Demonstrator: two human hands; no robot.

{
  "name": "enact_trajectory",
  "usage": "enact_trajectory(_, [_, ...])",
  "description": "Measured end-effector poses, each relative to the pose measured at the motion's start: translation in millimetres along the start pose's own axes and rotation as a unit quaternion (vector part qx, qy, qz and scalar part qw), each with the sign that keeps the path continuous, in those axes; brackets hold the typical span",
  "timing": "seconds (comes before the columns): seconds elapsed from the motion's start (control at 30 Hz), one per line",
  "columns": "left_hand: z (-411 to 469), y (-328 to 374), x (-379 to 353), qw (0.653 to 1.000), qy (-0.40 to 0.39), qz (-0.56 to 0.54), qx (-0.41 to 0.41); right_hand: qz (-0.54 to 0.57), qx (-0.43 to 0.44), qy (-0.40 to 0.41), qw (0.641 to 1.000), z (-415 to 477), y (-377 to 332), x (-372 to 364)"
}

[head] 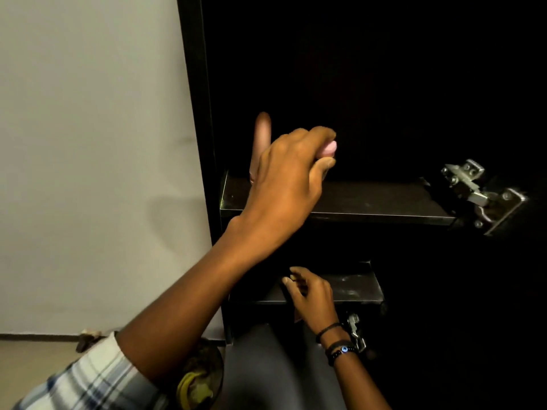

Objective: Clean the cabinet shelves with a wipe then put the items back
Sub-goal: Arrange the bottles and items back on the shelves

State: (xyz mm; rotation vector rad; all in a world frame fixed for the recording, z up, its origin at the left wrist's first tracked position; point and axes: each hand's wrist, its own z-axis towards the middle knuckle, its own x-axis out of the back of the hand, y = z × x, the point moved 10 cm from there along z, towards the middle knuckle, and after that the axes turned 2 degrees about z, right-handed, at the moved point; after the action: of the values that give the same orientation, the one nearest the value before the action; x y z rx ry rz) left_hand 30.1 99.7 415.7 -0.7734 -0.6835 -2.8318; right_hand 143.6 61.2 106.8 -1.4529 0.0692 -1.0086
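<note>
Plaid-sleeved left hand (284,179) is reaching over the upper black cabinet shelf (370,202)
Its fingers are clamping a small pink rounded object (330,148) above it; the right hand (313,294), fingers loosely curled, is resting on the lower black shelf (355,288).

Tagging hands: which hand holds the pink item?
The left hand, raised over the upper shelf, grips the pink item; the right hand, with wristbands, is at the lower shelf.

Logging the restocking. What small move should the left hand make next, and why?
Probably lower the small pink rounded item pinched by the left hand onto the dark upper shelf beside the tall pink upright item: it hangs above bare shelf.
</note>
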Motion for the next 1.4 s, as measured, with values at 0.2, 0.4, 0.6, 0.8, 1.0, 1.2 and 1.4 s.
enact_trajectory(0.2, [3,-5,-9,0.998,0.000,0.067,0.016,-0.005,-0.008,0.044,0.999,-3,14,28])
enact_trajectory(0.4, [2,-7,-20,0.996,-0.010,0.093,0.000,-0.010,-0.012,0.077,0.997,-14,26,44])
enact_trajectory(0.6, [-6,-9,-14,0.996,0.010,0.086,-0.021,-0.020,0.000,0.119,0.993,-34,31,57])
enact_trajectory(0.8, [-38,20,5,0.990,0.088,0.063,-0.093,-0.038,-0.049,0.200,0.978,-67,63,80])
enact_trajectory(1.0, [-149,31,-80,0.985,-0.124,0.001,-0.116,-0.096,-0.212,0.177,0.956,-113,136,79])
enact_trajectory(1.2, [-261,-31,-192,0.921,-0.385,-0.048,0.026,-0.138,-0.312,0.066,0.938,-131,181,60])
enact_trajectory(1.4, [-346,-90,-273,0.834,-0.539,-0.039,0.116,-0.229,-0.289,-0.080,0.926,-122,194,38])
